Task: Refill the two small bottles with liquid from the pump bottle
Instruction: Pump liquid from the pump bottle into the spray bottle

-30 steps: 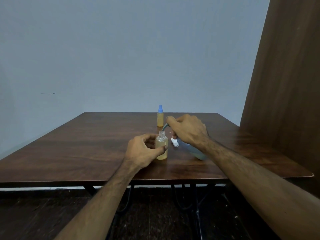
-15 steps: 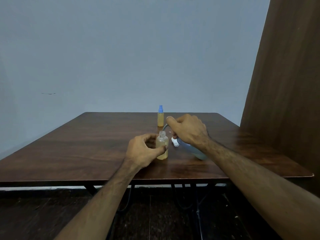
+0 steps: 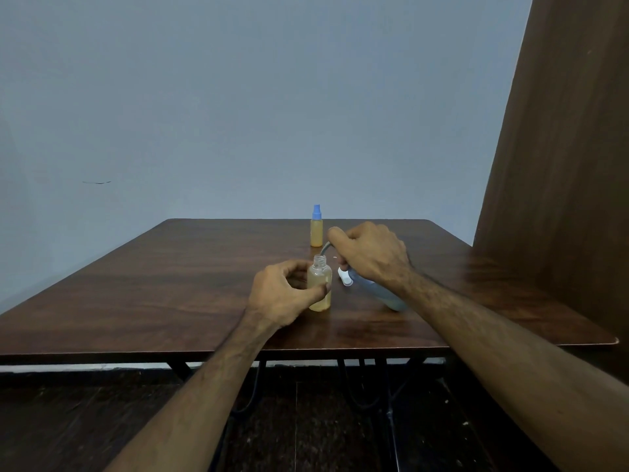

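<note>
The open small bottle [image 3: 320,287] stands upright on the brown table [image 3: 170,287], near the front edge and about in the middle. It has no cap on. It is see-through and holds yellow liquid almost up to its neck. My left hand [image 3: 284,294] holds it from the left side. My fingers curl around the back of it and my thumb presses on the front, so the bottle is pinched between them.

Just to the right of it is the pump bottle [image 3: 377,289]. It is tipped over toward the small bottle, with its bottom end low on the table to the right. It looks blue-grey, and my hand hides most of it. My right hand [image 3: 371,255] wraps around its top end, fingers curled tight. A thin curved tube [image 3: 324,248] pokes out from under my fingers and bends down toward the open mouth of the small bottle. The end of the tube is just above the mouth.

A little white cap [image 3: 344,277] lies on the table between the two bottles, under my right hand.

Farther back stands the other small bottle [image 3: 316,229]. It is upright, has a blue top, and holds yellow liquid too. It is near my right hand but not touching it.

Behind the table is a plain pale wall [image 3: 238,97].
</note>
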Action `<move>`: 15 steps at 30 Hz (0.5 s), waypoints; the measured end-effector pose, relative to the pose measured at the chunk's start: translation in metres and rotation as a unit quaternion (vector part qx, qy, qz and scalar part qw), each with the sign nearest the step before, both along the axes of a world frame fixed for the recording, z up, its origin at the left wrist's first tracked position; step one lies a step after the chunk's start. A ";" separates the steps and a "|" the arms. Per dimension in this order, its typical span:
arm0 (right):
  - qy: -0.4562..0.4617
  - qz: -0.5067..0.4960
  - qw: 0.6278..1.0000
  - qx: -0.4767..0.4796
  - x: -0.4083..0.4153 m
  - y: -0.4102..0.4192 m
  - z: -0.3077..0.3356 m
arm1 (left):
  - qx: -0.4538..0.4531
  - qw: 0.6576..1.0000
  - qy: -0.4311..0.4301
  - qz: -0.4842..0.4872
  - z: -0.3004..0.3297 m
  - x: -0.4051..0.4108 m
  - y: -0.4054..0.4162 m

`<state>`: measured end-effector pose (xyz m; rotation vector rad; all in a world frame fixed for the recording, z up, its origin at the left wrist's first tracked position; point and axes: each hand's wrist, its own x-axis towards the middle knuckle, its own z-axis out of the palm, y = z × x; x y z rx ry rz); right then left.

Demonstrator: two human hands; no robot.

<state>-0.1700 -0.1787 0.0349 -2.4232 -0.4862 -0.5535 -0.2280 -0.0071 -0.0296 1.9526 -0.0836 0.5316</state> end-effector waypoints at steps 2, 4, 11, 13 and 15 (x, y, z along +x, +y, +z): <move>0.005 -0.002 1.000 -0.007 0.000 0.000 0.000 | -0.003 1.000 0.001 -0.003 0.000 0.000 -0.001; 0.008 -0.001 1.000 -0.012 -0.001 0.000 -0.001 | -0.005 1.000 -0.001 -0.006 0.000 -0.001 -0.001; -0.016 -0.008 1.000 -0.011 0.001 0.000 -0.003 | 0.003 1.000 -0.009 -0.001 0.001 -0.002 -0.001; -0.017 -0.012 1.000 -0.009 0.000 0.001 -0.003 | 0.003 1.000 -0.009 -0.003 0.001 -0.002 -0.001; -0.017 -0.014 1.000 -0.010 0.001 0.001 -0.004 | 0.002 1.000 -0.008 -0.001 0.000 -0.002 -0.001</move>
